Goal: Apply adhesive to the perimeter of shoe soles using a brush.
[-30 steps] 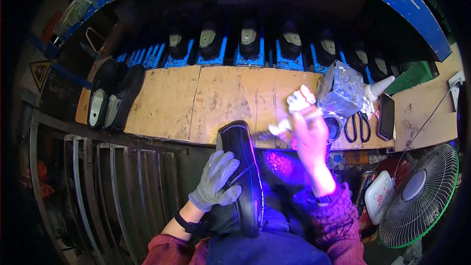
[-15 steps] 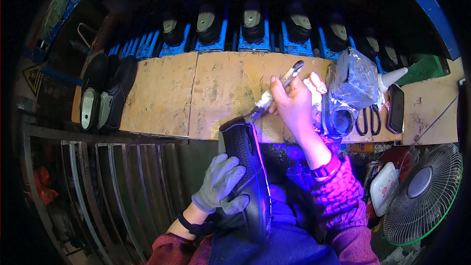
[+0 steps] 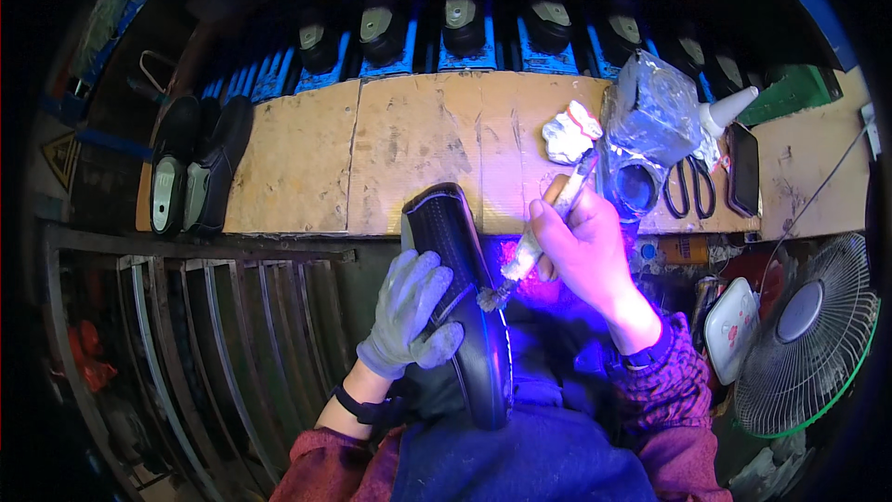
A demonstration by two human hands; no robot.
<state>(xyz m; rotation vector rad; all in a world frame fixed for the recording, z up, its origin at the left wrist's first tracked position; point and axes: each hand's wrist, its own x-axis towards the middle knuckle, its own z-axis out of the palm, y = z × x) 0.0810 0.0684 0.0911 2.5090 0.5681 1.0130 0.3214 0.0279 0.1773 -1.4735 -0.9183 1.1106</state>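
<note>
A black shoe (image 3: 477,344) rests upright over my lap, its heel end near the bench edge. My left hand (image 3: 409,310), in a grey glove, wraps round the shoe's left side and grips it. Bare, my right hand (image 3: 587,244) holds a brush (image 3: 532,251) with a pale, wrapped handle. The brush's dark bristles meet the shoe's right edge about midway along, where a thin bright line runs toward the toe. Purple light falls on my right hand and sleeve.
The bench is covered with cardboard (image 3: 307,153). On it are black shoes (image 3: 218,163), a white crumpled wad (image 3: 570,135), a grimy box-shaped container (image 3: 655,112), scissors (image 3: 689,188) and a dark flat object (image 3: 742,170). Shoes on blue holders line the back. A fan (image 3: 806,330) stands right, a metal rack (image 3: 204,353) left.
My right hand has drawn the brush toward me along the shoe's edge, from the heel end to about mid-length. My left hand keeps its grip, and the view has shifted slightly.
</note>
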